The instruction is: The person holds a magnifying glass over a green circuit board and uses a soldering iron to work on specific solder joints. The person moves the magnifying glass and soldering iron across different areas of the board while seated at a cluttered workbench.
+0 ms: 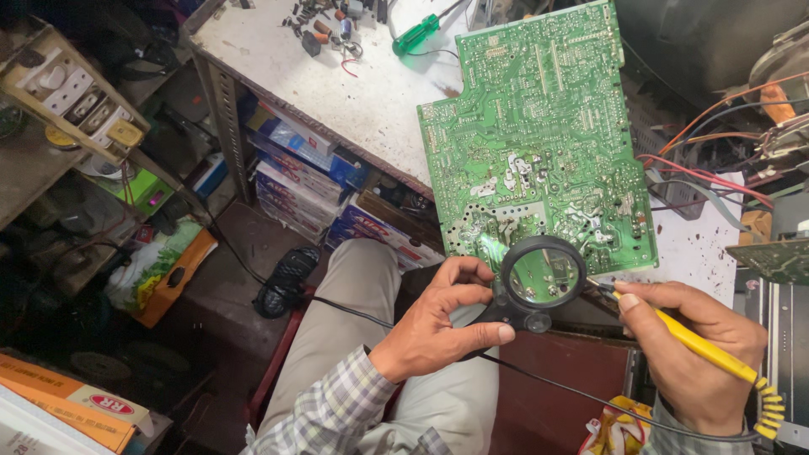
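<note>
Two hands work at the near edge of the circuit board (539, 135): left hand (434, 329) grips the magnifying glass (543, 276) over it; right hand (695, 358) grips the soldering iron (687, 339), tip pointing left toward the lens.

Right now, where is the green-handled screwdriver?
In the head view, the green-handled screwdriver lies on the white workbench at top centre, just left of the green circuit board and right of the scattered small components.
</note>
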